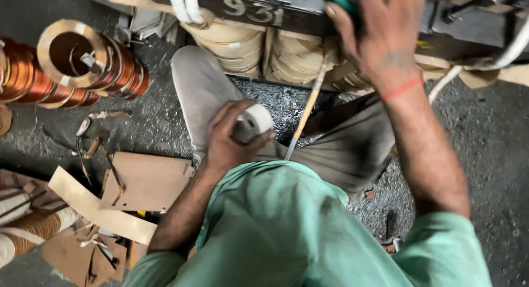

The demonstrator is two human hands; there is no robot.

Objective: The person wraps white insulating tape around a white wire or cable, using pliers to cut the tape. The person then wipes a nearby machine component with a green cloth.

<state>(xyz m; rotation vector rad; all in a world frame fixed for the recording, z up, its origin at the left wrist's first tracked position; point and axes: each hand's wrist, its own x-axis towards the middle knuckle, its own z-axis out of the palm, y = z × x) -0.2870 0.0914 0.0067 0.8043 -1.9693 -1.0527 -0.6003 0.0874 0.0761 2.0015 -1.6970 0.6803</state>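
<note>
— Big wound coil block [286, 53] up top; right hand [380, 36] spread flat against it, grip apart, clutching nothing.
— Below that block, left hand [228, 141] clamped round white tape roll [254, 122]; copper coils [82, 64] off left.

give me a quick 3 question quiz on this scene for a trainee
1. True or false: the left hand holds a white tape roll.
2. Where does the right hand rest? A) on the copper coils B) up on the paper-wrapped windings C) on the brown board
3. Fill in: a thin ____ strip slants down from the windings toward the lap.

Key
1. True.
2. B.
3. Pale, tape-like; its material cannot be told.
</note>
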